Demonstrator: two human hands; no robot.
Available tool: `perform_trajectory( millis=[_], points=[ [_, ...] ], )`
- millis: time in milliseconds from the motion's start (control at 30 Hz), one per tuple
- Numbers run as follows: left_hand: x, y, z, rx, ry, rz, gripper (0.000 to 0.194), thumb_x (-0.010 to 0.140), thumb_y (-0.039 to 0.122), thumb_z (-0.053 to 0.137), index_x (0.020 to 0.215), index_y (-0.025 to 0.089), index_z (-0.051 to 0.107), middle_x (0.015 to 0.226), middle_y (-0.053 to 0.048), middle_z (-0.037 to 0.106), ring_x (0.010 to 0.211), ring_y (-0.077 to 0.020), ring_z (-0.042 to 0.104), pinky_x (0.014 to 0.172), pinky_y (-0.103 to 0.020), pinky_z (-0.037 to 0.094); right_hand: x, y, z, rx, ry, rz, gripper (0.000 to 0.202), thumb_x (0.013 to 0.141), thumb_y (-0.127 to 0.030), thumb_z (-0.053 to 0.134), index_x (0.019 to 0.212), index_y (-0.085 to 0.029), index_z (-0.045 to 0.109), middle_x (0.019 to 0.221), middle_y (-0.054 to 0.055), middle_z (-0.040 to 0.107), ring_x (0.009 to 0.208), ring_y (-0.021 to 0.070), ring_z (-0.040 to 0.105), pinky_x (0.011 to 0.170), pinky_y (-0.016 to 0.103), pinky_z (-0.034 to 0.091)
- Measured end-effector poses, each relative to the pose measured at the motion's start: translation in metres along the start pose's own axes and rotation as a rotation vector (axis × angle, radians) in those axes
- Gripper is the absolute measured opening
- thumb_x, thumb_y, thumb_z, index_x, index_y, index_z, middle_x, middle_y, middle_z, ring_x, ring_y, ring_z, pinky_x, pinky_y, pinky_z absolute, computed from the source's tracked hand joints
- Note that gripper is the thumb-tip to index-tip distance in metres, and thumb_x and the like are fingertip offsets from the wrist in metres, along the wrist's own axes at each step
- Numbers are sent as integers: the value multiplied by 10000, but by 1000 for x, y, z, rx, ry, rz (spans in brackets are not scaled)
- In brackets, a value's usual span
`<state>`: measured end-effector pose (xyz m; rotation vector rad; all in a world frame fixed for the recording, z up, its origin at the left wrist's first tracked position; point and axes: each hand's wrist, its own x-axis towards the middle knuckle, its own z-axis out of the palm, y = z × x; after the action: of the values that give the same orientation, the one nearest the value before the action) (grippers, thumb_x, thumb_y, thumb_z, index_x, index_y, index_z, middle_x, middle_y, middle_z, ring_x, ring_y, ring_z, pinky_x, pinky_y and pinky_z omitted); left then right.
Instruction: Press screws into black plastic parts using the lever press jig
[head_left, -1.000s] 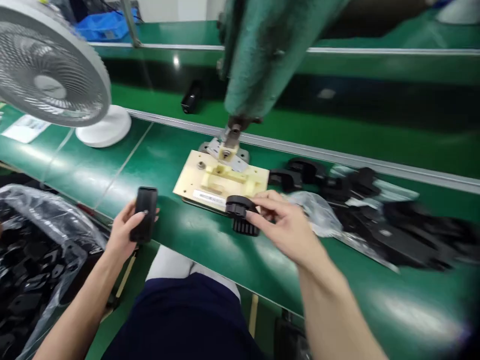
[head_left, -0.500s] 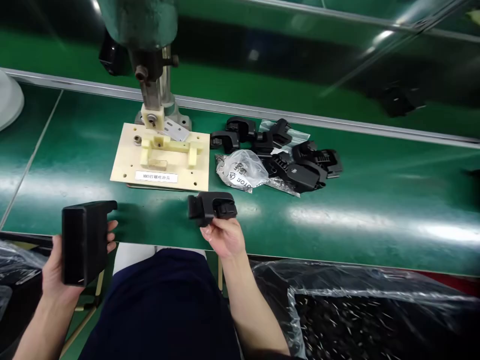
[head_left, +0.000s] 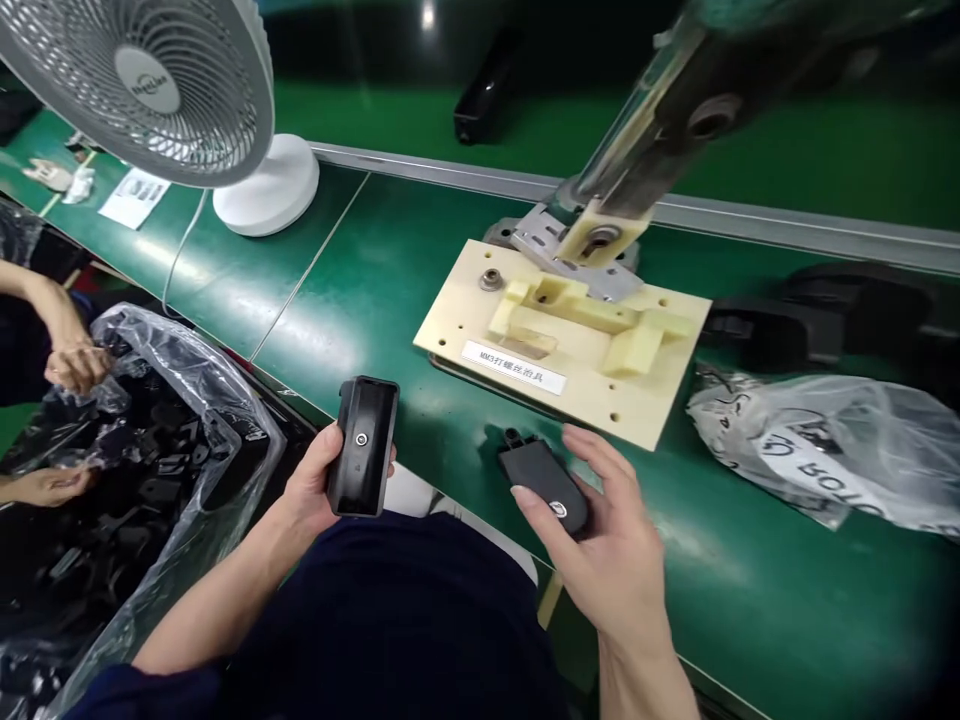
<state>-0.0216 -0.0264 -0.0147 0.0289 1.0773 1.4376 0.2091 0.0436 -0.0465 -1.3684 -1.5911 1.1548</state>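
Evidently a factory bench: green worktop (head_left: 322, 310) beyond both hands, white fan (head_left: 146, 80) past the left, another person's hands (head_left: 79, 365) well left of it. The left hand (head_left: 315, 470) grips an open, hollow black housing (head_left: 365, 460); the right hand (head_left: 619, 550) loosely cradles a smooth, tapered black part (head_left: 544, 480) bearing a round white logo. Ahead between them, the cream fixture's (head_left: 465, 300) label (head_left: 514, 368) reads "MM3打螺丝治具".
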Motion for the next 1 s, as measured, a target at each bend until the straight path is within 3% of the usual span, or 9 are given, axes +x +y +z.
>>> perform_trajectory(
  millis=[133,233,400,467,567,667,767,900,1000],
  points=[
    [0,5,6,-33,46,-28,504,723,523,739,1022,123,675,839,-75,697,685,-172,648,586,-256,516,-6,2,-10,-211,-64,214,701,703,-595,691,1264,-197,557,1237,151,590,1048,324,616,919,498,517],
    [3,8,8,31,126,18,458,683,490,772,929,115,679,804,-66,695,688,-168,650,617,-256,525,-4,-1,-14,-95,-102,407,732,612,-565,774,1222,-196,605,1107,132,665,1032,345,627,934,527,505],
    [-3,11,4,287,181,127,497,482,379,907,819,120,650,646,2,638,553,-104,579,532,-194,464,-11,-9,3,752,-211,649,546,602,-516,832,1021,-191,704,963,92,707,863,235,678,840,392,567],
    [-10,11,3,333,174,84,512,466,399,908,799,125,632,629,5,632,524,-104,571,511,-201,464,-22,-14,20,1062,-298,718,424,644,-502,823,917,-192,728,926,78,715,863,196,683,809,300,570],
    [-22,10,1,368,162,-12,512,498,433,887,821,132,628,650,-20,667,538,-138,613,516,-226,497,-42,-22,46,1325,-443,802,341,669,-444,832,884,-197,736,926,60,723,874,162,686,743,211,560],
    [-33,10,-8,399,152,-62,483,538,391,877,878,126,659,743,-50,714,628,-155,667,559,-205,516,-59,-25,65,1458,-540,856,282,670,-378,842,870,-209,737,847,43,727,792,154,689,625,189,544],
    [-42,12,-25,420,101,-211,481,571,405,854,901,101,681,787,-95,730,667,-196,692,545,-218,518,-69,-23,72,1515,-623,885,268,677,-345,831,871,-184,739,773,40,711,729,140,674,587,173,521],
    [-52,15,-49,352,15,-436,494,621,462,811,907,80,682,804,-140,738,702,-248,712,604,-290,565,-73,-17,70,1481,-818,791,363,686,-376,795,930,-116,725,815,78,694,723,158,664,587,214,532],
    [-60,15,-58,364,-7,-562,483,655,435,805,941,70,669,868,-165,741,708,-240,717,638,-298,580,-69,-14,62,1335,-985,704,309,700,-350,757,871,-99,699,792,74,662,674,172,654,495,221,495]
  ],
)
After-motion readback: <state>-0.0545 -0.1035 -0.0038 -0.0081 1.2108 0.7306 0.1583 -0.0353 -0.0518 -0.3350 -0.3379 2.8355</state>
